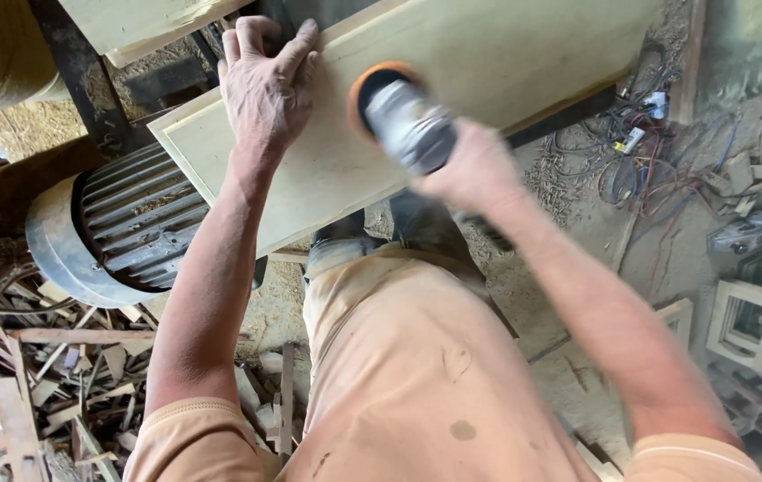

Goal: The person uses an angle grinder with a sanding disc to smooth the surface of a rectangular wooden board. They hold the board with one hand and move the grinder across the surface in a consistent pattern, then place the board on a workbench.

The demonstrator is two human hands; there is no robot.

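A long pale wooden panel (506, 54) with a raised border lies slanted across the top of the view. My left hand (265, 85) presses flat on its near left part, fingers spread toward the far edge. My right hand (470, 170) grips a grey power sander (408, 120) with an orange disc, which rests on the panel's middle. The sander and that hand are blurred by motion. My arms and orange shirt fill the lower view.
A ribbed grey electric motor (122, 228) sits under the panel at left. Wood scraps and offcuts (33, 384) pile at lower left. Tangled wires (640, 152) and small square wooden frames (751, 321) lie on the sawdust floor at right.
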